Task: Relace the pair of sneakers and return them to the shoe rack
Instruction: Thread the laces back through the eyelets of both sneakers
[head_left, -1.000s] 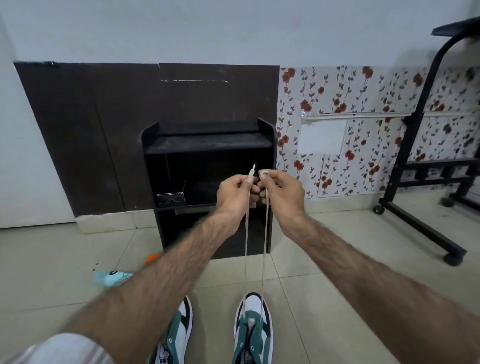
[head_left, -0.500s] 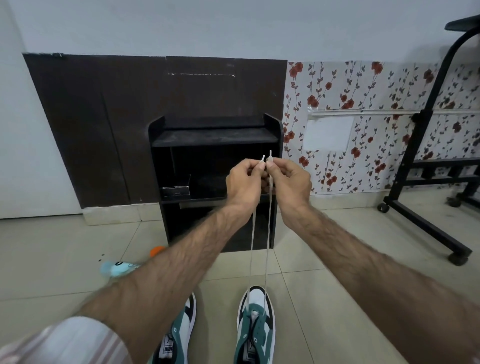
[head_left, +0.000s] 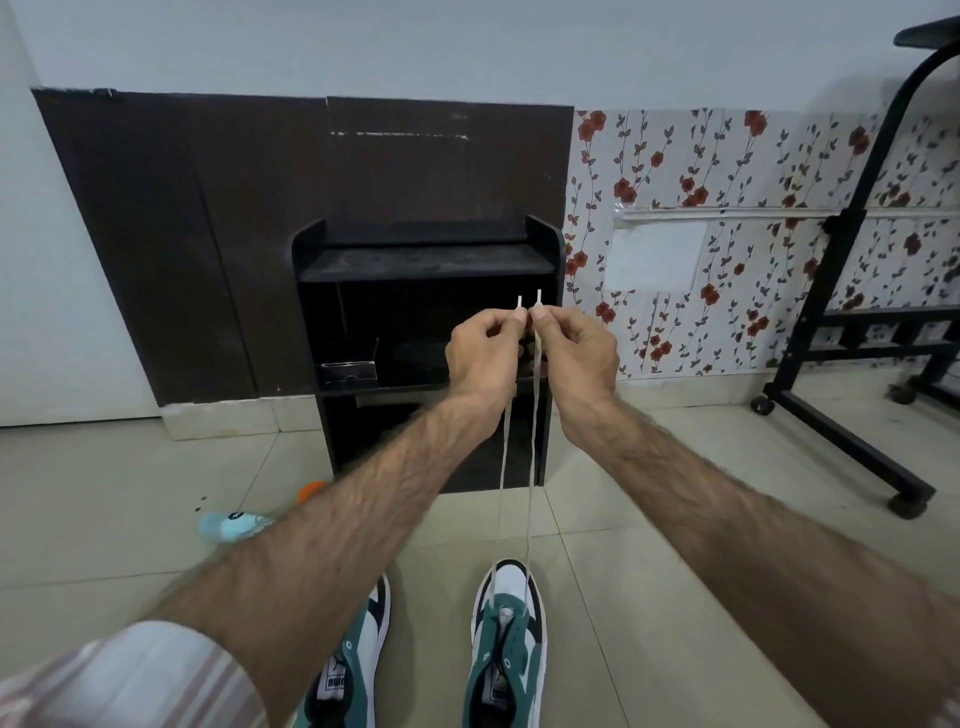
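My hands have drawn slightly apart, separating the lace tips. My left arm hides much of the left sneaker (head_left: 358, 654). Left hand (head_left: 485, 351) and right hand (head_left: 574, 348) each pinch an end of the lace (head_left: 531, 467), taut up from the right sneaker (head_left: 506, 644) on the floor.

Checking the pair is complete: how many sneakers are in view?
2: the right sneaker on the floor with its lace pulled up, the left sneaker beside it, partly hidden by the forearm.
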